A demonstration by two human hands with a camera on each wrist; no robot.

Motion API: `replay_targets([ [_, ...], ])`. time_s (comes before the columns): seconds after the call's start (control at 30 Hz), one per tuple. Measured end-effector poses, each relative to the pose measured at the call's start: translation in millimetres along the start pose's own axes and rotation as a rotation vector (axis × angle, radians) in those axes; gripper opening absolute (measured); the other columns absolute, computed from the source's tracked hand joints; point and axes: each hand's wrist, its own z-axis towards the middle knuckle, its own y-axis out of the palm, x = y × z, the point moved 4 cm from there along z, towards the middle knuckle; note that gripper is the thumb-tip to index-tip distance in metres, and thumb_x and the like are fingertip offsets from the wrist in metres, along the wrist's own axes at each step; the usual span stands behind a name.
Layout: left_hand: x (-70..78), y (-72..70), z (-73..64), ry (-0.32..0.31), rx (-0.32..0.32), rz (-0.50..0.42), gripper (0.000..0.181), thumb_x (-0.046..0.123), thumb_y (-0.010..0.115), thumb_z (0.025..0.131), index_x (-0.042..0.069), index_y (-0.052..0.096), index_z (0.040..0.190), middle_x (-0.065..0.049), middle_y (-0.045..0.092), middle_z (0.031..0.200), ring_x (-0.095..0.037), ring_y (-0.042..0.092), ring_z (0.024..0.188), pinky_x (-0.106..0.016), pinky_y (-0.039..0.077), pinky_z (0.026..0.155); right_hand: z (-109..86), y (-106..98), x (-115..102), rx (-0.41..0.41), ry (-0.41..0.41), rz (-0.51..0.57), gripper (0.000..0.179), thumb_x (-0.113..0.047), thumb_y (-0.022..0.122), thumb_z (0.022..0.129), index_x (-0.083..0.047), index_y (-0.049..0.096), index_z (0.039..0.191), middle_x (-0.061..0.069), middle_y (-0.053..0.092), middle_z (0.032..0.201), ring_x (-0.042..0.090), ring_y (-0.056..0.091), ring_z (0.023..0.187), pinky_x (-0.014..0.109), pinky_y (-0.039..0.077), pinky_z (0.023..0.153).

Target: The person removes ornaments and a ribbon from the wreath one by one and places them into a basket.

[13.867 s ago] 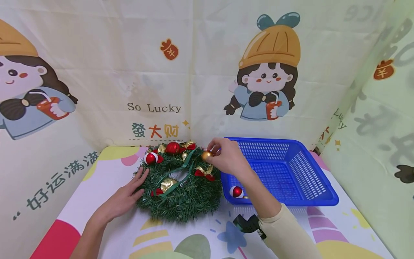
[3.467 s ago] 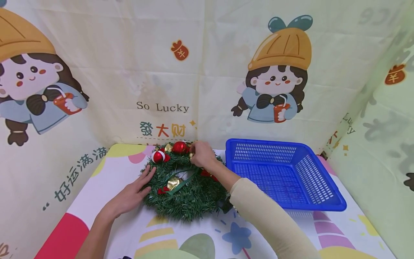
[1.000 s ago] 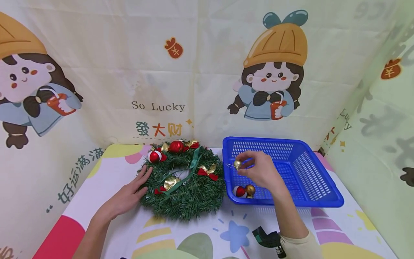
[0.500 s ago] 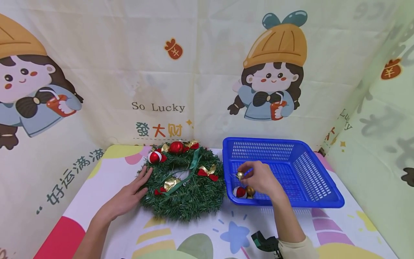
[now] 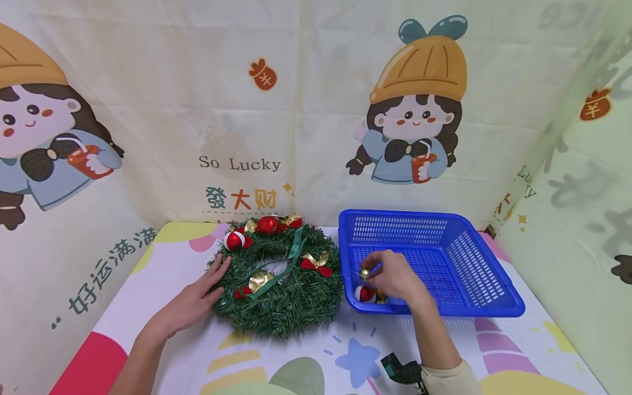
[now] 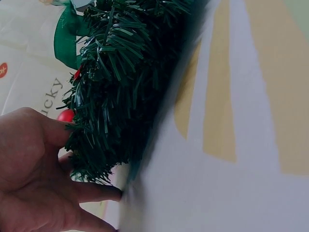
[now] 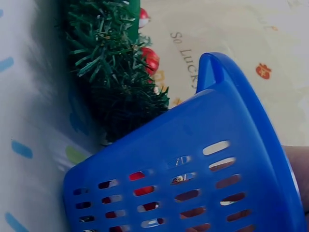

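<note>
Where the right hand works: low at the near left corner of a blue plastic basket, thumb and fingers drawn narrow, pinching a small gold ball ornament with a thin thread trailing to its left.

Where the left hand rests: against the left edge of a green Christmas wreath, its fingers spread wide and extended, touching the needles.

Basket: right of the wreath and just beside it, slotted walls all round; through the slots, the right wrist view catches patches of red.

Basket corner: a red-and-white ball sits just below the pinched ornament, beside a darker gold ball partly hidden by the right hand.

Wreath: flat on the patterned tabletop, a glossy red ball at its far edge, a red-and-white bauble at far left, a red-and-gold bow on its right side.

Wreath centre: a green ribbon crosses the opening near a crinkled gold ornament.

Right forearm: a pale sleeve, with a black wrist device beside it.

Backdrop: pale cloth printed with cartoon figures and the words "So Lucky".
</note>
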Motion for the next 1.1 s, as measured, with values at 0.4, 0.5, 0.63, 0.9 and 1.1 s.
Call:
replay_targets([
  [0.4,-1.5,0.0,-1.1,0.006,-0.001,-0.001,0.067,0.021,0.050,0.111,0.020,0.016,0.169,-0.015,0.000,0.176,-0.054,0.009,0.156,-0.076,0.019,0.118,5.8,9.6,2.4,-0.014,-0.036,-0.036,0.027,0.005,0.075,0.083,-0.003,0.076,0.108,0.006,0.073,0.093,0.018,0.070,0.082,0.035,0.061,0.070],
  [0.5,-2.1,0.2,-0.7,0.008,0.001,-0.004,0.067,0.021,0.050,0.111,0.020,0.016,0.169,-0.015,0.000,0.176,-0.054,0.009,0.156,-0.076,0.019,0.118,6.2,10.0,1.4,-0.017,-0.047,-0.052,0.025,0.003,0.075,0.084,-0.004,0.076,0.108,0.006,0.073,0.093,0.018,0.070,0.083,0.035,0.061,0.071],
  [0.63,-2.5,0.5,-0.4,0.007,-0.001,-0.007,0.067,0.021,0.050,0.111,0.021,0.016,0.169,-0.014,0.000,0.176,-0.054,0.009,0.156,-0.076,0.019,0.118,6.4,11.3,0.0,-0.034,-0.067,-0.079,0.024,0.001,0.076,0.085,-0.005,0.076,0.108,0.006,0.073,0.094,0.018,0.069,0.083,0.035,0.061,0.072],
  [0.9,-0.9,0.0,-1.0,0.001,-0.004,-0.007,0.067,0.020,0.050,0.111,0.020,0.016,0.169,-0.015,0.000,0.176,-0.055,0.008,0.156,-0.076,0.019,0.118,5.9,13.2,-1.1,-0.062,-0.080,-0.097,0.025,0.000,0.075,0.086,-0.004,0.076,0.110,0.007,0.074,0.094,0.019,0.069,0.085,0.037,0.061,0.074],
  [1.1,-0.5,0.1,-1.1,0.000,-0.001,-0.008,0.067,0.019,0.050,0.111,0.019,0.017,0.169,-0.016,0.000,0.176,-0.055,0.008,0.156,-0.076,0.019,0.118,6.3,15.1,-0.5,-0.083,-0.105,-0.088,0.022,0.000,0.072,0.087,-0.005,0.076,0.108,0.006,0.074,0.091,0.016,0.068,0.079,0.031,0.057,0.067],
])
